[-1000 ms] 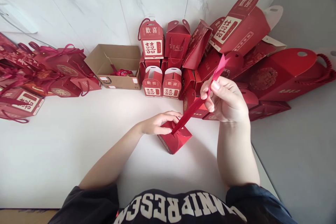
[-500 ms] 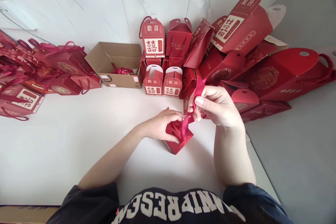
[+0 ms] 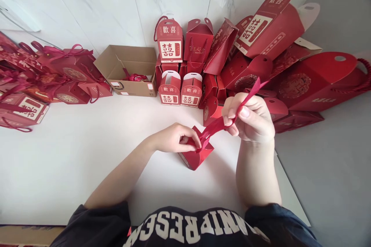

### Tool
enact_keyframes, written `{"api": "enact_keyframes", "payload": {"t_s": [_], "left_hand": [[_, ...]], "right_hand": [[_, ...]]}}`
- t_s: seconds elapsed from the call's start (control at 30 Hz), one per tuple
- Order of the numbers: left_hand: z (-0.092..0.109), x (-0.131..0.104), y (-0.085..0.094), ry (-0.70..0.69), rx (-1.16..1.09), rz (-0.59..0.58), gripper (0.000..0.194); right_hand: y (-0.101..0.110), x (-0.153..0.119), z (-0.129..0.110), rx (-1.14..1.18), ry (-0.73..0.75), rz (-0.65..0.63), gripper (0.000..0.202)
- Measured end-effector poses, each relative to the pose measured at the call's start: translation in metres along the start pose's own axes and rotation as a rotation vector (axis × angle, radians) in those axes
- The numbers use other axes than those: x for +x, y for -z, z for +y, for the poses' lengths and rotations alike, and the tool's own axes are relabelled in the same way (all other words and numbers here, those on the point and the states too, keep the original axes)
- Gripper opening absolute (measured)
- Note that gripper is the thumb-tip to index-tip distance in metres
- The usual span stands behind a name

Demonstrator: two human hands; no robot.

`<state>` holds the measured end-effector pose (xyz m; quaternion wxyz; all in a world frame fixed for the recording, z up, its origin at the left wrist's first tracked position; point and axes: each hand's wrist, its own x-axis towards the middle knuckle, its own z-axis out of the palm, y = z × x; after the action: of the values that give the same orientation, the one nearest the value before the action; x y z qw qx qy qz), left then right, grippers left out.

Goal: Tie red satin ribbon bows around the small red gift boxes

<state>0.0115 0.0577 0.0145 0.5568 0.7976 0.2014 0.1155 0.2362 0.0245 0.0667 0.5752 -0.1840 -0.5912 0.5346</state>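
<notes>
A small red gift box stands on the white table in front of me. From its top a dark red ribbon stretches up and to the right. My right hand is closed around the ribbon between thumb and fingers, and its loose end sticks up past the thumb. At the top of the box my left hand is closed, thumb and fingertips pinched where the ribbon meets the box. Those fingers partly hide the box's top.
An open cardboard box with red ribbon inside stands against the tiled wall. Right of it are stacked red gift boxes, with larger ones piled at the far right. Ribboned red boxes crowd the left. A grey wall bounds the right side.
My right hand has moved right, drawing the ribbon out straighter from the box. My left fingers, spread over the box top before, have closed into a pinch.
</notes>
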Motion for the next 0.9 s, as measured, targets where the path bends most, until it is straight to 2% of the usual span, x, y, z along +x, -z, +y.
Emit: {"api": "enact_keyframes", "payload": {"t_s": [0.13, 0.23, 0.4, 0.53, 0.63, 0.8, 0.9], "left_hand": [[0.000, -0.002, 0.001, 0.115, -0.233, 0.021, 0.010], [0.001, -0.003, 0.002, 0.095, -0.286, 0.030, 0.011], [0.002, -0.003, -0.002, 0.046, -0.152, -0.030, 0.034], [0.006, -0.004, 0.002, 0.048, -0.037, -0.033, 0.020], [0.007, -0.004, 0.006, 0.015, 0.013, -0.014, 0.011], [0.001, 0.000, 0.006, 0.022, 0.051, 0.031, 0.027], [-0.007, 0.003, 0.005, -0.031, 0.081, 0.113, 0.026]], "right_hand": [[0.003, -0.001, -0.002, 0.005, 0.022, 0.011, 0.015], [0.005, -0.001, -0.003, 0.038, 0.049, 0.017, 0.014], [0.008, -0.001, -0.003, 0.097, 0.071, -0.006, 0.012], [0.006, -0.001, -0.002, 0.179, 0.116, -0.119, 0.013], [0.003, -0.001, -0.002, 0.184, 0.128, -0.157, 0.015], [0.000, -0.002, -0.001, 0.178, 0.134, -0.164, 0.012], [-0.001, -0.003, 0.001, 0.184, 0.084, -0.150, 0.013]]}}
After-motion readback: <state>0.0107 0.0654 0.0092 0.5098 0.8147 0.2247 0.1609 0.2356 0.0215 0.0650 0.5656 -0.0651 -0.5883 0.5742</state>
